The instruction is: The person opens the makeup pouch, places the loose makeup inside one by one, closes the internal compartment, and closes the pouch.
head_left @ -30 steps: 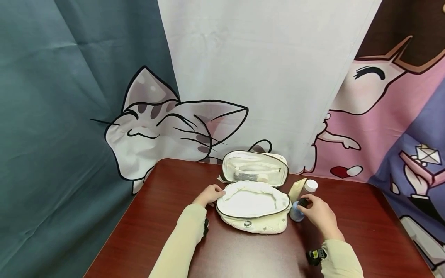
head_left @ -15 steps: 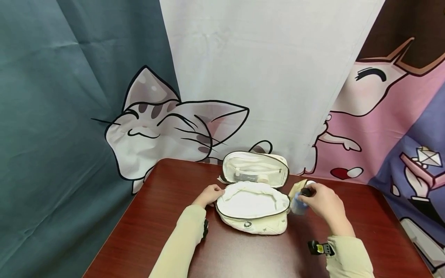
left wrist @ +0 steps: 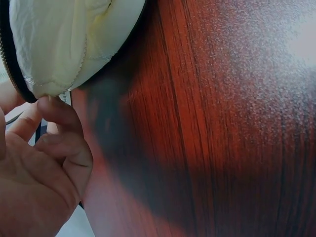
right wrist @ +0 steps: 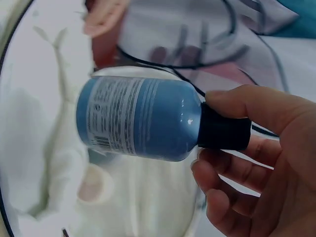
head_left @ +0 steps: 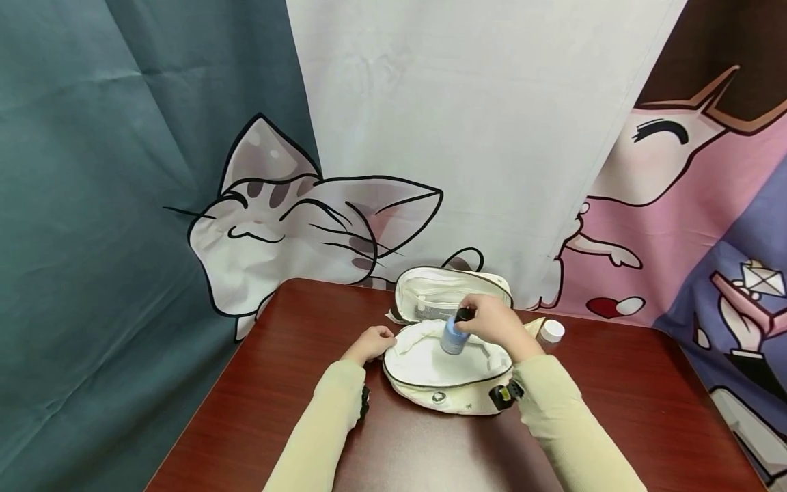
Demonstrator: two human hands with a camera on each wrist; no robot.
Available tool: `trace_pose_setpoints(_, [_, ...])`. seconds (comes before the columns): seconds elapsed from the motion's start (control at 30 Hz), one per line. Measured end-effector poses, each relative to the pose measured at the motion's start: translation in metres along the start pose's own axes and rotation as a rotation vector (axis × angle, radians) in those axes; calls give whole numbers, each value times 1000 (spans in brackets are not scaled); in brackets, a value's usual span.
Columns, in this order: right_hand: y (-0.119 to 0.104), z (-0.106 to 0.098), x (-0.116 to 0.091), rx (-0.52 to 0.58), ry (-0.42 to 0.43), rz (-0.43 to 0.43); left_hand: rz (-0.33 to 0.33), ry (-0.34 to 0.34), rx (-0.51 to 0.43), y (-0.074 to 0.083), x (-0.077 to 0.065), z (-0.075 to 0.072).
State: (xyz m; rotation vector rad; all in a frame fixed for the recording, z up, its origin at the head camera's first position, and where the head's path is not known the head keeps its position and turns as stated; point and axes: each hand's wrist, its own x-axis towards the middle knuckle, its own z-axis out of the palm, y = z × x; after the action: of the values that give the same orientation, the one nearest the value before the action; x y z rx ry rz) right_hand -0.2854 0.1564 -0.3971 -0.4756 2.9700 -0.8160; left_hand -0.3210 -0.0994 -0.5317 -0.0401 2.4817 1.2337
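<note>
A cream zip bag [head_left: 415, 391] stands unzipped on the table, its lid [head_left: 445, 283] folded up at the back. My left hand [head_left: 372, 343] pinches the bag's left rim; in the left wrist view the fingertips [left wrist: 48, 102] are at its zipped edge. With thumb and fingers, my right hand [head_left: 494, 324] grips the black cap [right wrist: 224, 127] of a small blue bottle [right wrist: 140, 118]. Over the bag's white-lined opening the bottle hangs tilted, base downward. Printed text and a barcode show on its label.
Right of the bag stands a white-capped bottle [head_left: 552, 333], and a pale yellow packet [head_left: 533, 326] is partly hidden by the right arm. A grey item [head_left: 427, 312] lies against the lid. A printed curtain [head_left: 492, 137] hangs behind the brown table [head_left: 295, 328].
My right hand has lifted the blue bottle from the table right of the bag and carried it left over the opening. The left hand has stayed at the rim.
</note>
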Motion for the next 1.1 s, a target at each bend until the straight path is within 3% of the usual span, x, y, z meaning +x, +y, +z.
trace_pose_setpoints(0.27, [-2, 36, 29, -14, -203, 21, 33, 5, -23, 0, -1, -1])
trace_pose_setpoints(0.53, [6, 56, 30, 29, -442, 66, -8, -17, -144, -2, 0, 0])
trace_pose_setpoints(0.87, [6, 55, 25, -94, -595, 110, -34, -24, -161, 0, 2, -1])
trace_pose_setpoints(1.1, [-2, 55, 23, -208, -635, 110, -21, -39, -156, 1, 2, -1])
